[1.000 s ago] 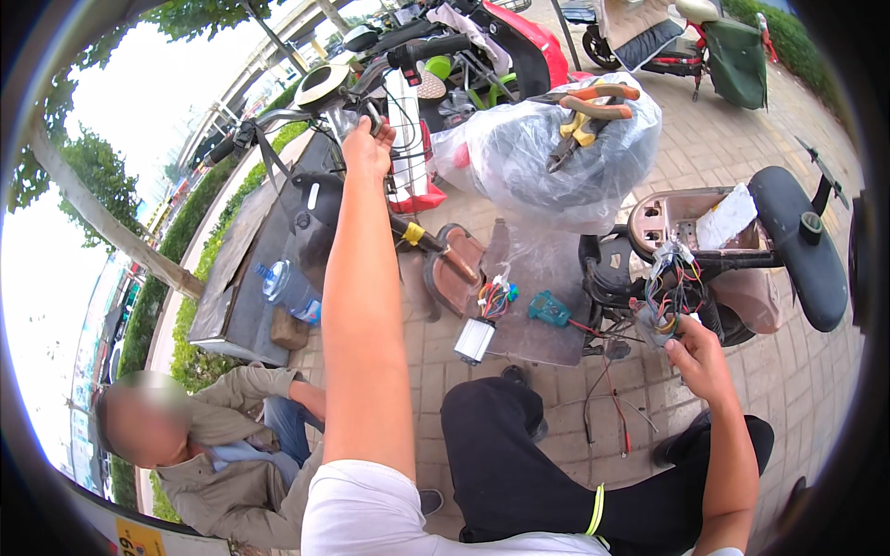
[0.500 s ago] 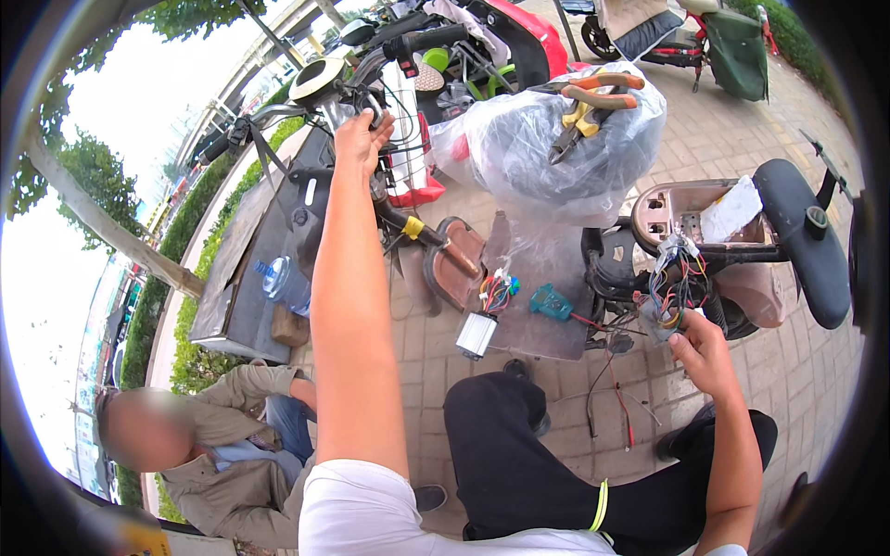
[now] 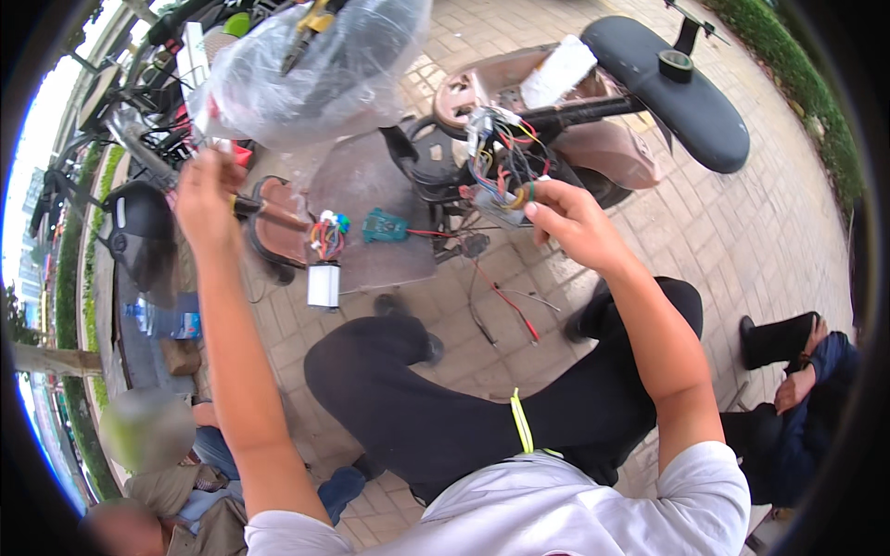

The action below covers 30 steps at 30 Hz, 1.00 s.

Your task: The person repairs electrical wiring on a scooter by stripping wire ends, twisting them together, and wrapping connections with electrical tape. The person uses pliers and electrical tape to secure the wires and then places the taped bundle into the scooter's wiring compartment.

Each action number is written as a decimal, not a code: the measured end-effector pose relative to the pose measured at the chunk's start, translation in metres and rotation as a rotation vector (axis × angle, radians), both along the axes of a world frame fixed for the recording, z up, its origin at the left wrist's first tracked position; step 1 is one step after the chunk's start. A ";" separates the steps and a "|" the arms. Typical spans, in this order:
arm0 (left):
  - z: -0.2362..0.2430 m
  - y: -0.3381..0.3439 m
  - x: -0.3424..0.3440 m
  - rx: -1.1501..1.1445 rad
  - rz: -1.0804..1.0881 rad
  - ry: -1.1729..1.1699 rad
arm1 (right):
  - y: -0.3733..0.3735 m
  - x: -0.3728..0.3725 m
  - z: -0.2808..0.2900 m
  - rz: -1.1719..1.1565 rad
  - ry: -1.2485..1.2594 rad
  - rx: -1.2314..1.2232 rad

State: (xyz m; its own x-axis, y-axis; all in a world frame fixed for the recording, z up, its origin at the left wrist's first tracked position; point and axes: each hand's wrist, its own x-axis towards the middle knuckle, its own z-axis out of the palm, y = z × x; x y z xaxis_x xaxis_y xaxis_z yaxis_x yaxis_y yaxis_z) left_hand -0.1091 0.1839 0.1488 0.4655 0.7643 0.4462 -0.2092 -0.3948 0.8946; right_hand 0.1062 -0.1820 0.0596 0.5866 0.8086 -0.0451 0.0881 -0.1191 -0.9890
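Note:
My right hand (image 3: 565, 218) is closed on a tangled bundle of coloured wires and connectors (image 3: 496, 153) at the pink scooter body (image 3: 630, 157). My left hand (image 3: 209, 190), smeared by motion, is raised with bent fingers near the steering tube (image 3: 247, 204); what it holds, if anything, is unclear. On the worn floorboard (image 3: 366, 167) between my hands are a silver controller box (image 3: 324, 285) with a wire cluster (image 3: 328, 236) and a teal device (image 3: 385, 224) with red leads. Loose cables (image 3: 505, 310) hang to the pavement below. Pliers (image 3: 306, 32) lie on a plastic-wrapped bundle (image 3: 278, 88).
A black saddle (image 3: 667, 93) juts out at upper right. A seated person (image 3: 185, 500) is at lower left, another person's hands (image 3: 797, 385) show at right. Parked bikes (image 3: 120, 65) crowd the upper left. A water jug (image 3: 162, 317) is by a dark board at left.
The view has tilted down and shifted right. My left hand has come away from the handlebar, lower and nearer me. My right hand stays on the wires. A person at right has entered view.

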 end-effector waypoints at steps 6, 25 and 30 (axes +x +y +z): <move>-0.077 -0.156 0.059 0.008 -0.497 0.546 | 0.004 0.003 -0.001 -0.168 0.192 0.090; -0.105 -0.205 0.101 -0.315 -0.480 0.074 | 0.006 -0.021 0.011 0.188 -0.137 -0.049; -0.102 -0.193 0.110 -0.491 -0.555 0.184 | 0.006 -0.025 0.016 0.097 -0.287 -0.063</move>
State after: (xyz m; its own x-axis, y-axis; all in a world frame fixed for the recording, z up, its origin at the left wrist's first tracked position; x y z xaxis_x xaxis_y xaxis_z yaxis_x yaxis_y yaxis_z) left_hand 0.0009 -0.0094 0.0467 0.8733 0.4871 -0.0061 -0.0916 0.1764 0.9800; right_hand 0.0814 -0.1759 0.0755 0.5029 0.8623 0.0597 0.3769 -0.1566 -0.9129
